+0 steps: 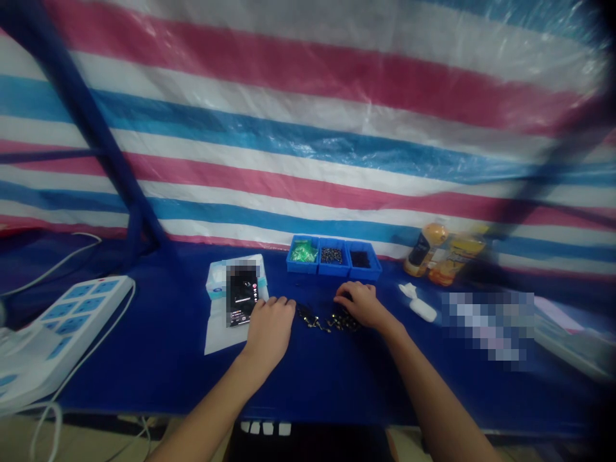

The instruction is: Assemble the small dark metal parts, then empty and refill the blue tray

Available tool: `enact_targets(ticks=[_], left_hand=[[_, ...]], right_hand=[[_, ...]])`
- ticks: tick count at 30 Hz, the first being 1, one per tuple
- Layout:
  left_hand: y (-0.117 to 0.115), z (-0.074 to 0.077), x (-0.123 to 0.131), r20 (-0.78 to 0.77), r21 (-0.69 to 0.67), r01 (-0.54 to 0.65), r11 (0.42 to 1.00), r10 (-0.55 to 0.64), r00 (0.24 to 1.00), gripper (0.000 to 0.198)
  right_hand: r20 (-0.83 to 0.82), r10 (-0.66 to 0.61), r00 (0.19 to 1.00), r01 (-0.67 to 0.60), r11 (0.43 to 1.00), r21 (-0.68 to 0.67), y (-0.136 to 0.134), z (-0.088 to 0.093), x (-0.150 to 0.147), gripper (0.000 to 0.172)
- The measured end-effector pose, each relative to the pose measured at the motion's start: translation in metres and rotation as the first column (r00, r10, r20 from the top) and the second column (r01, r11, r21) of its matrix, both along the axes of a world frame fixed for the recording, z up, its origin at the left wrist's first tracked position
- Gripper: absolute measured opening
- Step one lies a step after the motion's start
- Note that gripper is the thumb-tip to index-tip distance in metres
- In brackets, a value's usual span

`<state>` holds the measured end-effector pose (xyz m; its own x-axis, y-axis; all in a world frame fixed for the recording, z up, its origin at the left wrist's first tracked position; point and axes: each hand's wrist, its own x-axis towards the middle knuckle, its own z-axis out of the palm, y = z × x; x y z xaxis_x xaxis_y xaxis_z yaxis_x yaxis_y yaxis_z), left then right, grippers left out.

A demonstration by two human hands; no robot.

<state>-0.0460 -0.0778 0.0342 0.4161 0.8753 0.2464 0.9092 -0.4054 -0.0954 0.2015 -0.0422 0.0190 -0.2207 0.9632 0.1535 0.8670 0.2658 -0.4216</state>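
Observation:
My left hand [271, 324] rests palm down on the blue tabletop, close to the right edge of a phone [243, 295]. Its fingers are curled together and their tips are hidden. My right hand [362, 303] is bent over a pile of small dark and brass-coloured parts [344, 322], with thumb and fingers drawn together. Whatever it pinches is too small to make out. Between the hands lies another cluster of similar small parts [308, 317]. Behind them stand a blue bin [301, 267] of green pieces, a blue bin [333, 270] of small metallic parts and a blue bin [364, 274] of black bits.
The phone leans on a tissue pack [217, 292]. A large white power strip [91, 308] with cables lies at left. To the right are a white earbud case [423, 310], an orange-capped bottle [424, 250] and a yellow-orange package [455, 260]. Blue frame posts [103, 138] flank the table.

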Motion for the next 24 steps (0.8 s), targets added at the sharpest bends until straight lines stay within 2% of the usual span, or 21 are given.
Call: enact_targets(ticks=[2,5,7,11,13,15,18,21,24], left_hand=[[0.003,0.000,0.001,0.029,0.023,-0.011,1.000,0.010,1.000,0.024],[0.009,0.009,0.008,0.090,0.051,-0.065,0.997,0.061,0.994,0.018],[0.016,0.018,0.017,0.146,0.067,-0.084,0.994,0.074,0.987,0.016],[0.040,0.028,0.040,0.289,0.069,-0.027,0.997,0.006,0.957,0.013],[0.053,0.025,0.049,0.404,0.049,0.055,0.997,-0.070,0.912,0.012],[0.063,0.017,0.053,0.514,0.027,0.136,0.990,-0.131,0.848,0.013],[0.070,0.003,0.049,0.582,0.025,0.197,0.980,-0.174,0.794,0.014],[0.068,-0.003,0.042,0.629,0.059,0.231,0.971,-0.216,0.747,0.014],[0.066,-0.003,0.038,0.659,0.061,0.244,0.968,-0.223,0.718,0.014]], right_hand=[[-0.069,-0.004,0.998,0.005,1.000,0.017,0.000,0.002,-0.001,0.018],[-0.236,0.011,0.972,0.003,0.998,0.055,-0.002,0.005,-0.003,0.019],[-0.360,0.020,0.933,0.009,0.997,0.080,-0.002,0.007,-0.005,0.022],[-0.584,0.030,0.811,0.040,0.993,0.107,-0.001,0.009,-0.008,0.026],[-0.719,0.040,0.694,0.019,0.997,0.074,0.000,0.010,-0.009,0.026],[-0.840,0.034,0.541,-0.033,0.999,0.019,0.001,0.010,-0.010,0.028],[-0.933,0.004,0.359,-0.084,0.996,-0.028,0.002,0.010,-0.012,0.031],[-0.953,-0.010,0.302,-0.062,0.998,-0.030,0.002,0.009,-0.012,0.030],[-0.938,-0.006,0.346,-0.036,0.999,-0.020,0.001,0.011,-0.012,0.031]])
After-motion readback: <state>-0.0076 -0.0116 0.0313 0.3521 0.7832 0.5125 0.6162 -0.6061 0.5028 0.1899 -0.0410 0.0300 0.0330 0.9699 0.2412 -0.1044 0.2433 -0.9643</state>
